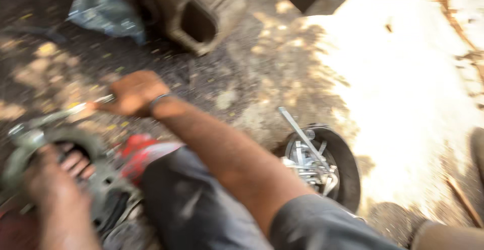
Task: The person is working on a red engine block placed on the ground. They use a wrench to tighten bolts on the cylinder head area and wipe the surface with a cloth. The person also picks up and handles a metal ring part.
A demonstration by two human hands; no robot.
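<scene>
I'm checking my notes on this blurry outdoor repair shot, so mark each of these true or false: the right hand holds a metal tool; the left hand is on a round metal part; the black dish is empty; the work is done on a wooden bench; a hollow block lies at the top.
1. The right hand holds a slim metal tool. True.
2. The left hand rests on a round grey metal part. True.
3. The black round dish is empty. False: it holds a heap of metal tools.
4. The work is done on a wooden bench. False: everything lies on bare ground.
5. A hollow block lies at the top. True.
</scene>
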